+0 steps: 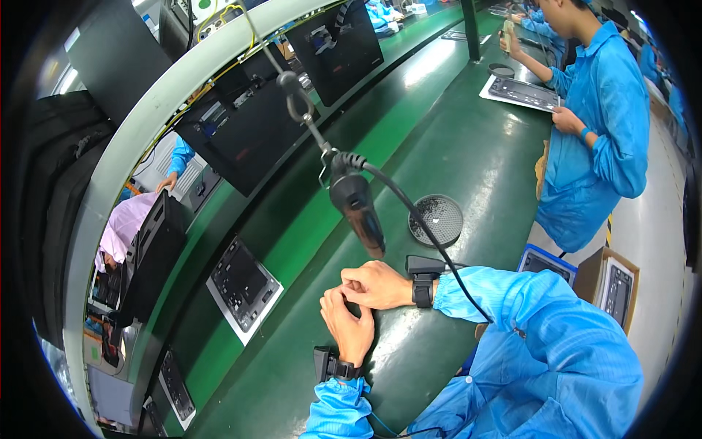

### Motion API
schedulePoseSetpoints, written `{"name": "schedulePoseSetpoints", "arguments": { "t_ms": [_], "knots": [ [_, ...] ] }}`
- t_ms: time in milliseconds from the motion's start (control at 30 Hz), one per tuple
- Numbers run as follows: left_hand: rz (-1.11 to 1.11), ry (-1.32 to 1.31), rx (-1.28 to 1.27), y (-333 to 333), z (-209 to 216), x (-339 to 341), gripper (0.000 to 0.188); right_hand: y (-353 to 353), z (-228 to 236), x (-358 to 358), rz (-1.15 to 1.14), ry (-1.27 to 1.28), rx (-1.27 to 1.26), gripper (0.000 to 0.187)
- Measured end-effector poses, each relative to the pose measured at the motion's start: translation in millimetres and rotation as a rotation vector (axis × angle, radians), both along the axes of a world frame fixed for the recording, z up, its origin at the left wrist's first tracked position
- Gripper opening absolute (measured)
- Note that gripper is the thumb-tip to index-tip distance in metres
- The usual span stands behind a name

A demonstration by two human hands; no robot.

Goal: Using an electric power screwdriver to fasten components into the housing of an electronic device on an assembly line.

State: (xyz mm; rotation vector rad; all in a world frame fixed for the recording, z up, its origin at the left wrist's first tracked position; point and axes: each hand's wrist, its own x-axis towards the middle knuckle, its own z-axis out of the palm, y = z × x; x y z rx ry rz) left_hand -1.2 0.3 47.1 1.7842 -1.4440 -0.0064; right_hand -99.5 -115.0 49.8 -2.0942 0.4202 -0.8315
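My left hand (348,325) and my right hand (379,284) meet above the green bench, their fingertips touching. Both are closed, with fingers curled and pinched; whatever lies between them, if anything, is hidden or too small to make out. Each wrist wears a black strap with a small black device. Just beyond my right hand hangs a dark electric screwdriver (357,205) on a hook and cord, apart from my fingers. A round dish (444,240) with small dark parts in it stands farther off to the right.
A black panel on a white sheet (248,327) lies on the bright green strip at left, with more panels (176,384) nearer. A co-worker in blue (592,139) stands at right, holding another panel (526,94). A box (629,282) of panels sits beside the bench.
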Motion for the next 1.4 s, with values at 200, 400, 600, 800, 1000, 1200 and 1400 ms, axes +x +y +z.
{"name": "schedulePoseSetpoints", "arguments": {
  "t_ms": [200, 400, 600, 800, 1000, 1200, 1400],
  "knots": [
    [-0.01, 0.017, 0.001, -2.2, 0.0, -3.2, 0.026, -1.2, -0.6, -5.2, -0.004, 0.031, 0.034, 0.03],
    [0.01, 0.001, -0.012, -1.7, -4.3, 0.5, 0.025, -1.2, -4.5, 0.5, -0.003, 0.011, 0.011, 0.027],
    [-0.008, 0.029, 0.003, -3.7, -7.4, 1.7, 0.03, -3.5, -3.2, 1.5, -0.015, 0.024, 0.004, 0.024],
    [0.005, 0.015, -0.012, -6.6, -9.6, 1.4, 0.028, -5.5, -2.2, 0.0, -0.023, 0.019, -0.015, 0.022],
    [-0.012, 0.011, -0.037, -6.8, -10.7, 3.6, 0.029, -6.0, -3.5, 2.5, -0.037, 0.008, -0.014, 0.022],
    [-0.005, 0.021, -0.03, -10.3, -11.2, 1.5, 0.031, -8.9, -6.9, 2.0, -0.04, -0.007, -0.05, 0.022],
    [-0.01, 0.026, -0.037, -9.1, -10.0, 1.3, 0.032, -7.9, -5.3, 0.7, -0.036, -0.005, -0.06, 0.021]
  ]
}}
